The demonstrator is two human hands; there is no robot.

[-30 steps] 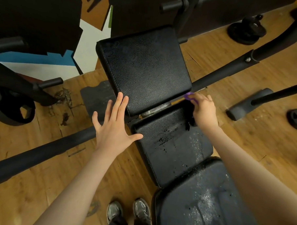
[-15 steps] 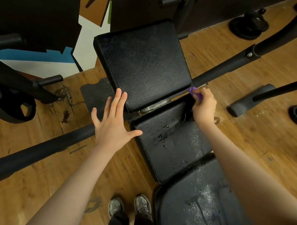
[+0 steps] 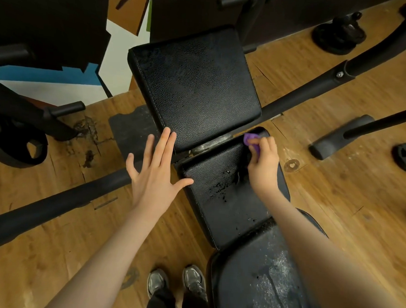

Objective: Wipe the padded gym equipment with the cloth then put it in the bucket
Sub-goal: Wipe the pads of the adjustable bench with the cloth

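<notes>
Both hands are out over a black padded gym bench [image 3: 230, 197] seen from above. Left hand [image 3: 154, 172] is flat and spread, fingers straight, its fingertips [image 3: 166, 134] lying on the near left corner of the bench's upper black leather-grain back pad [image 3: 195, 88], the palm hanging out over the wooden plank floor [image 3: 53, 252] and a long black metal frame bar [image 3: 55, 201]. Right hand [image 3: 263, 163] has its fingers curled round a small purple cloth [image 3: 251, 142], bunched so only a little of it shows above the knuckles; the cloth is pressed at the far right corner of the middle black seat pad [image 3: 223, 201], just below the gap where a metal hinge [image 3: 209, 146] shows between the two pads. Wet dark drops and streaks lie on that middle pad, and a pale speckled patch marks the nearest black pad [image 3: 261, 284] under the right forearm. Two grey trainers [image 3: 175, 283] stand on the floor beside the bench. Black weight plates [image 3: 337, 36] lie on the floor at the far right, and another dark plate [image 3: 16, 145] sits at the left.
</notes>
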